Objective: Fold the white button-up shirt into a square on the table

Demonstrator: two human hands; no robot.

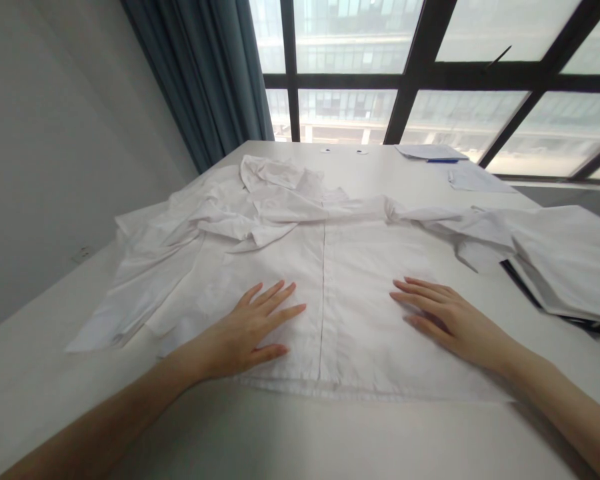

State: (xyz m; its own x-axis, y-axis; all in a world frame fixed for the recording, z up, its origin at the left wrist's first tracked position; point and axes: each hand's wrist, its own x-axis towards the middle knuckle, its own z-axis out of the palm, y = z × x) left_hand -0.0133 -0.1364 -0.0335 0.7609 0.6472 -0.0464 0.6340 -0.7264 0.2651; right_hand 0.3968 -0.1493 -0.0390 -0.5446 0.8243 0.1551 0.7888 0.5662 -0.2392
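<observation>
Two open hands here: our left hand (250, 330) rests fingers-spread on the left side of the white shirt (355, 313), our right hand (447, 317) loosely on its right. We've got the shirt on the white table (300, 440), hem (340, 389) near us, bunched fabric (280, 208) farther back, blue pen (443, 161) far right.

The one view comes from a camera worn on the person's head, above the near side of the white garment (360, 320), facing forward and down over it. It is close to the garment, yet reaches past its far side to the window (347, 110).
</observation>
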